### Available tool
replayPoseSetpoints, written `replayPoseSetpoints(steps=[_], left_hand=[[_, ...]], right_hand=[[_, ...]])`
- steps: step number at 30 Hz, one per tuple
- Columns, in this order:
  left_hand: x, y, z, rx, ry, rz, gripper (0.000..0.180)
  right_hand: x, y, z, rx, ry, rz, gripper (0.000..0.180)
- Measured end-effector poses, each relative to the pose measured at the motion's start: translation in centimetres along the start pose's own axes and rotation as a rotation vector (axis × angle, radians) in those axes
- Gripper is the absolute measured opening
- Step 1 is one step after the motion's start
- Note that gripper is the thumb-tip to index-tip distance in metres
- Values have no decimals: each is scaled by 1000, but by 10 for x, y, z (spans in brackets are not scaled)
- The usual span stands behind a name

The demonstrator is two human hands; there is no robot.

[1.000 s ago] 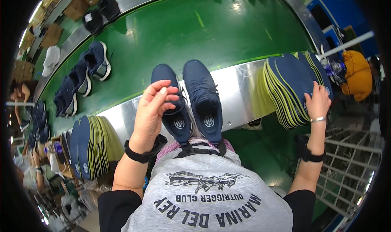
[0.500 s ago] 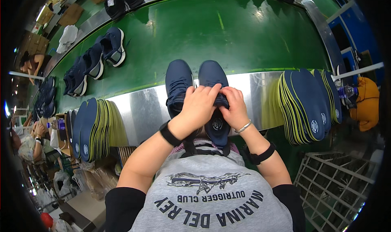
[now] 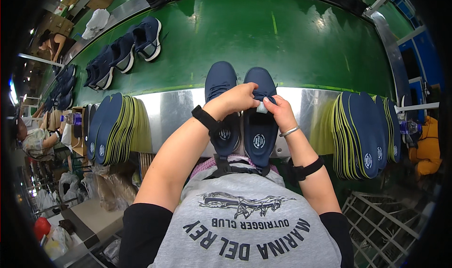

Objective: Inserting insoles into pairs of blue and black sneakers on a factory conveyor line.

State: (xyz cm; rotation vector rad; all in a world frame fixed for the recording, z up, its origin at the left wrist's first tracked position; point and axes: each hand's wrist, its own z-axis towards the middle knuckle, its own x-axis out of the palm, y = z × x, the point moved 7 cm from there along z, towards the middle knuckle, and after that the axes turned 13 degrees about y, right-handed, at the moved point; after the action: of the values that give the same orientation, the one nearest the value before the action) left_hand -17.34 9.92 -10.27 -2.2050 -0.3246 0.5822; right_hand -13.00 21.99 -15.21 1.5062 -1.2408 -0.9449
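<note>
Two navy lace-up shoes stand side by side before me, toes pointing away: a left shoe (image 3: 220, 75) and a right shoe (image 3: 259, 77). My left hand (image 3: 237, 98) reaches across the left shoe, its closed fingers at the laces and tongue edge of the right one. On the other side, my right hand (image 3: 281, 113) pinches the tongue (image 3: 269, 101) between thumb and fingers. A pale label (image 3: 262, 107) shows on the tongue's inner face. Inside the right shoe lies a navy insole (image 3: 259, 138) with a round white print. The left shoe's opening is partly covered by my wrist.
The shoes rest on a metal ledge (image 3: 176, 108) beside a green belt (image 3: 226, 32). Stacks of navy-and-lime insoles stand at left (image 3: 113, 129) and right (image 3: 360, 136). More navy shoes (image 3: 123, 51) sit at the belt's far left. A wire rack (image 3: 381, 221) stands at lower right.
The right shoe's tongue has been pulled back, so its label and the insole below now show. My left hand has shifted away from the shoe opening. The whole view has swung slightly left.
</note>
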Motion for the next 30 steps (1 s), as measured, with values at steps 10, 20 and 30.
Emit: replayPoseSetpoints(steps=[10,20,30], left_hand=[[-4,-11,-11,99,-120,119,45],[8,107,-86,212,-265,-349,99],[30,97,-62,98,-220,-76,91]], right_hand=[[-1,22,-3,-150,-39,-258,25],[25,80,-111,-529,-208,-817,21],[81,49,-62,361,92,-1159,51]])
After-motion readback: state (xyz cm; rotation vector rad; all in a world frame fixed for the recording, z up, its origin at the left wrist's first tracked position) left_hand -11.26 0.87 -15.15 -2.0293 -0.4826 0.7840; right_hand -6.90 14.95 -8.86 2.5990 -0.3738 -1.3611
